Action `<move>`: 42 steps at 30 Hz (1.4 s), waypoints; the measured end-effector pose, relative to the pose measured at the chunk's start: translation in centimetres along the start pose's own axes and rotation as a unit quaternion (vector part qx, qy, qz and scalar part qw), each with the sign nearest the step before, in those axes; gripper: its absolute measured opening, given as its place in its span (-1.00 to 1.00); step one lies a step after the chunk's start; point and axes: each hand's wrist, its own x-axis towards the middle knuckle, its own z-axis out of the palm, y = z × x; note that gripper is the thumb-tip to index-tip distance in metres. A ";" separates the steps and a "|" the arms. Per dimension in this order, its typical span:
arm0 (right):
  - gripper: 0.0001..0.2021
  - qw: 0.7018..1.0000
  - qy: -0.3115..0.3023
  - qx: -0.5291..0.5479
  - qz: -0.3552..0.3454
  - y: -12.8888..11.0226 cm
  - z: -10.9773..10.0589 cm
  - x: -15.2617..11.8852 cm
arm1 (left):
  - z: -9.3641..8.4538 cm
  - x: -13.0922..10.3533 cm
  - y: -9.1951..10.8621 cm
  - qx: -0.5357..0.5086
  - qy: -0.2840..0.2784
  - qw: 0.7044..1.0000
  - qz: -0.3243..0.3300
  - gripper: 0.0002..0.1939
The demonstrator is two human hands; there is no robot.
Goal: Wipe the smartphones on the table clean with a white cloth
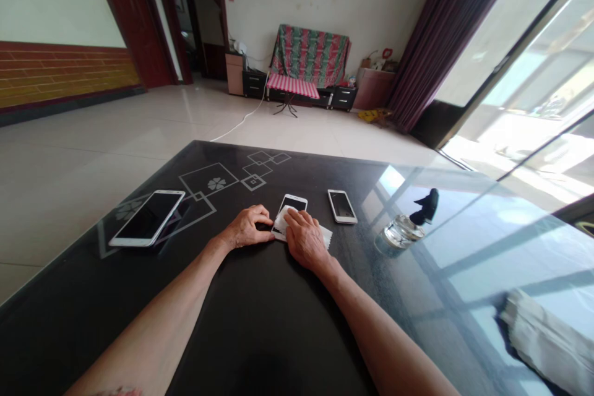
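Pressing white cloth (281, 220) onto middle phone (301, 203) with right hand (306, 240), bracing left edge with left hand (250, 227).
Covering cloth with bent fingers of right hand; cannot tell whether pinched or merely pressed. Resting thumb and forefinger of left hand, parted, against phone's side, not closed round it. Rated soft and limp for cloth, best kept under flat fingertips. Rated light, thin and stiff for phone; slick, likely to skate under uneven pressure, fragile at screen and corners. Best taken by both long edges, without squeezing. Lying face up on glossy dark table (260, 309), between larger phone (148, 218) to left and smaller phone (342, 206) to right, with glass bottle (403, 232) farther right.
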 end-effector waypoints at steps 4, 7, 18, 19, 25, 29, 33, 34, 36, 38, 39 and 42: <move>-0.65 1.000 0.007 -0.010 0.024 0.5 0.2 0.1 | -0.1 0.0 0.1 0.001 -0.003 1.000 -0.005 -0.78; -0.66 0.998 0.017 -0.026 0.049 1.1 0.5 0.1 | -0.1 0.0 0.1 -0.003 -0.007 1.000 -0.007 -0.77; -0.67 0.997 0.010 -0.039 0.070 1.7 0.6 0.8 | 0.2 0.1 -0.1 -0.023 -0.008 0.999 -0.031 -0.75; -0.67 0.997 0.008 -0.043 0.070 1.8 0.6 1.1 | 0.3 0.1 -0.1 -0.023 -0.009 0.999 -0.037 -0.75; -0.68 0.993 -0.023 -0.075 0.085 2.1 1.6 4.8 | 0.1 0.2 0.3 -0.028 -0.019 0.998 -0.045 -0.77; -0.68 0.993 -0.025 -0.080 0.087 2.0 2.1 6.3 | -0.1 0.3 0.4 -0.024 -0.023 0.999 -0.036 -0.78; -0.70 0.994 -0.028 -0.082 0.070 1.8 1.9 6.0 | 0.0 0.3 0.1 -0.027 -0.027 0.999 -0.028 -0.76; -0.70 0.994 -0.028 -0.081 0.067 1.7 1.8 5.7 | 0.0 0.3 0.0 -0.027 -0.027 0.999 -0.028 -0.76; -0.70 0.995 -0.028 -0.077 0.064 1.4 1.6 5.1 | 0.0 0.3 -0.1 -0.026 -0.024 0.999 -0.026 -0.76; -0.70 0.995 -0.026 -0.069 0.065 0.9 1.4 4.5 | 0.1 0.3 -0.2 -0.027 -0.017 0.999 -0.022 -0.76; -0.71 0.996 -0.025 -0.065 0.064 0.6 1.3 4.1 | 0.2 0.2 -0.3 -0.027 -0.014 0.999 -0.020 -0.77; -0.74 0.996 -0.023 -0.057 0.066 -0.3 0.9 2.9 | 0.4 0.2 -0.5 -0.024 -0.001 1.000 -0.019 -0.79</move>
